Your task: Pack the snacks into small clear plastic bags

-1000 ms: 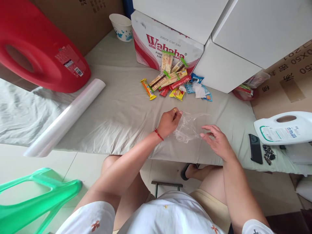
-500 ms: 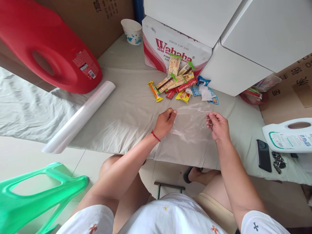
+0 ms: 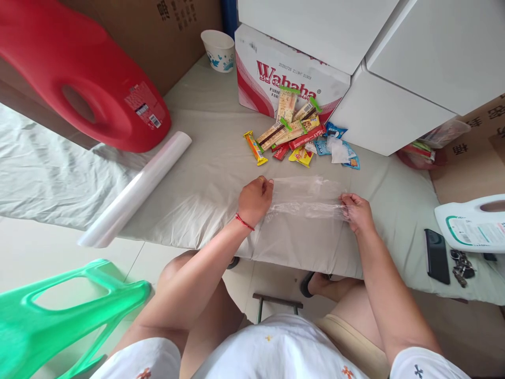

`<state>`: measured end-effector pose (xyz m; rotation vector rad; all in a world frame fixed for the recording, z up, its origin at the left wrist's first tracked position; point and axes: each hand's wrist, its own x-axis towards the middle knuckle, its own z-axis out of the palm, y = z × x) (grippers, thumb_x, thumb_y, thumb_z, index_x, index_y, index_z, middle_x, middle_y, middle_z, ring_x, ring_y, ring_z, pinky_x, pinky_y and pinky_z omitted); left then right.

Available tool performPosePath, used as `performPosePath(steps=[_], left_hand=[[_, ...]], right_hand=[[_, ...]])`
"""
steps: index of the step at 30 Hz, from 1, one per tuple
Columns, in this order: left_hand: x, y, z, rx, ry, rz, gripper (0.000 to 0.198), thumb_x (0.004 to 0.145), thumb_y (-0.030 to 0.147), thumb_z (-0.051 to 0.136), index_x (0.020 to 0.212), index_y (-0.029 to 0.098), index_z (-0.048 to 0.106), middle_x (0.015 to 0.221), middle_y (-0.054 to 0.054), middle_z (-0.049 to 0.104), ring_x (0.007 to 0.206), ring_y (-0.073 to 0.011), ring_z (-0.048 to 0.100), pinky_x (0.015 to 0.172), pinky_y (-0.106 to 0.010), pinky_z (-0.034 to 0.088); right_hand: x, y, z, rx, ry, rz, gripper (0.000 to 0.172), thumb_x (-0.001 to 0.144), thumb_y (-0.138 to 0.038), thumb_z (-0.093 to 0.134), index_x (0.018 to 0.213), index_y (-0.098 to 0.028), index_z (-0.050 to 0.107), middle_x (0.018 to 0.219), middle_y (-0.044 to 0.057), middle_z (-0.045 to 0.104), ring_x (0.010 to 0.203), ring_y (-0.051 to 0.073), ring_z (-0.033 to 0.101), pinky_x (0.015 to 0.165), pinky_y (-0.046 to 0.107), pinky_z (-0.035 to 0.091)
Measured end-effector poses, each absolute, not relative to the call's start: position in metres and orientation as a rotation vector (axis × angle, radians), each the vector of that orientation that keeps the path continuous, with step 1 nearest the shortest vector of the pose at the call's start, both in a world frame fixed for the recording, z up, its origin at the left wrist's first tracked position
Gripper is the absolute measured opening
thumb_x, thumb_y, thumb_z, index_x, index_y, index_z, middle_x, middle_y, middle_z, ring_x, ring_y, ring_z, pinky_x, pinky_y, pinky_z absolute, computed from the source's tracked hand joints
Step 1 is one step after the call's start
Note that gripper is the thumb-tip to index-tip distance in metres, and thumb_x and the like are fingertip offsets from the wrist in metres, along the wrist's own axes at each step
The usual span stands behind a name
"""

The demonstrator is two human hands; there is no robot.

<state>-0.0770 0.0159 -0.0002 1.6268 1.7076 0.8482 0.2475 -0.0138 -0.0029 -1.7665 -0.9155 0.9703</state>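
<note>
A clear plastic bag (image 3: 305, 197) is stretched sideways between my two hands, low over the cloth-covered surface. My left hand (image 3: 255, 200), with a red string at the wrist, pinches its left edge. On the other side, my right hand (image 3: 357, 211) is closed on the right edge. Beyond the bag lies a heap of wrapped snacks: pale bars (image 3: 273, 132) with green ends, a red packet (image 3: 306, 137), a yellow packet (image 3: 301, 156), an orange-yellow bar (image 3: 255, 148) and blue packets (image 3: 323, 147). A small white packet (image 3: 339, 150) rests on the blue ones.
A roll of clear plastic (image 3: 136, 189) lies at the left, near a large red jug (image 3: 130, 116). A paper cup (image 3: 219, 51) and a Wahaba-printed carton (image 3: 284, 73) stand behind. A phone (image 3: 437, 256), keys (image 3: 462, 267) and a white bottle (image 3: 473, 223) are at right. A green stool (image 3: 71, 310) stands lower left.
My hands have moved apart, the left one leftward, and the plastic bag is pulled wider and flatter between them. The view has shifted slightly.
</note>
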Motion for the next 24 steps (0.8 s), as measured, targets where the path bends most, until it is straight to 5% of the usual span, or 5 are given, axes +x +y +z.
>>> performPosePath(steps=[2,4,10,14,24], left_hand=[[-0.08,0.018,0.001,1.681,1.761,0.811,0.02,0.096,0.039,0.056,0.092,0.021,0.061,0.097,-0.01,0.064,0.084,-0.024,0.061,0.078,-0.037,0.048],[-0.081,0.02,0.002,1.764,1.775,0.791,0.036,0.089,0.035,0.066,0.12,0.017,0.063,0.124,-0.017,0.061,0.11,-0.0323,0.062,0.096,-0.047,0.051],[-0.069,0.023,0.011,2.261,1.404,0.777,0.088,0.077,0.023,0.081,0.157,0.024,0.044,0.165,-0.017,0.036,0.159,-0.0425,0.023,0.128,-0.064,0.02],[-0.056,0.025,0.012,2.452,1.306,0.747,0.081,0.08,0.018,0.08,0.155,0.025,0.051,0.167,-0.017,0.037,0.161,-0.0423,0.02,0.129,-0.065,0.012],[-0.048,0.04,-0.003,2.403,1.437,0.582,0.04,0.093,0.014,0.057,0.13,0.019,0.072,0.141,-0.018,0.061,0.136,-0.0365,0.049,0.104,-0.052,0.045]], right_hand=[[0.247,-0.017,-0.004,-1.769,-0.92,0.969,0.04,0.069,-0.058,0.081,0.078,-0.022,0.066,0.055,-0.005,0.05,0.042,0.008,0.035,0.038,0.025,0.022],[0.246,-0.019,-0.004,-1.768,-0.951,0.957,0.037,0.072,-0.057,0.079,0.079,-0.022,0.067,0.058,-0.004,0.052,0.042,0.008,0.036,0.038,0.025,0.024],[0.239,-0.023,0.004,-1.763,-1.039,0.938,0.039,0.075,-0.059,0.077,0.082,-0.023,0.067,0.06,-0.003,0.054,0.041,0.009,0.04,0.037,0.025,0.024],[0.237,-0.026,0.011,-1.751,-1.048,0.94,0.043,0.072,-0.062,0.079,0.082,-0.023,0.065,0.059,-0.004,0.053,0.04,0.008,0.039,0.036,0.024,0.022],[0.248,-0.032,0.008,-1.747,-1.109,0.912,0.045,0.078,-0.065,0.075,0.088,-0.021,0.069,0.061,-0.004,0.055,0.042,0.008,0.04,0.039,0.025,0.027]])
